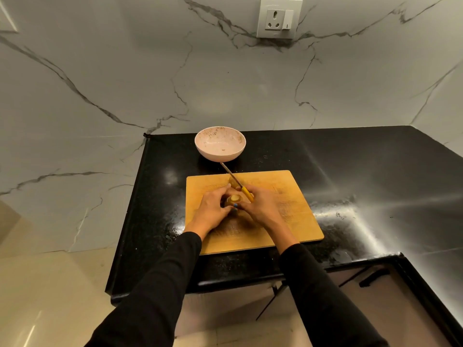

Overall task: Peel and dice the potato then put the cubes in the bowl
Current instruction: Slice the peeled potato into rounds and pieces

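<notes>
Head view: potato (231, 200) over cutting board (288, 209), gripped by left hand (213, 209); right hand (260, 205) clasping yellow-handled knife (246, 192), blade pointing toward bowl (220, 144). Peeling judged just begun, one pale patch bared. Next: thin strokes, potato turned between.

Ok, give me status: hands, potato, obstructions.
Left hand grips potato over cutting board. Right hand holds knife. Potato mostly unpeeled. Bowl holds no cubes; path to it unobstructed.
</notes>
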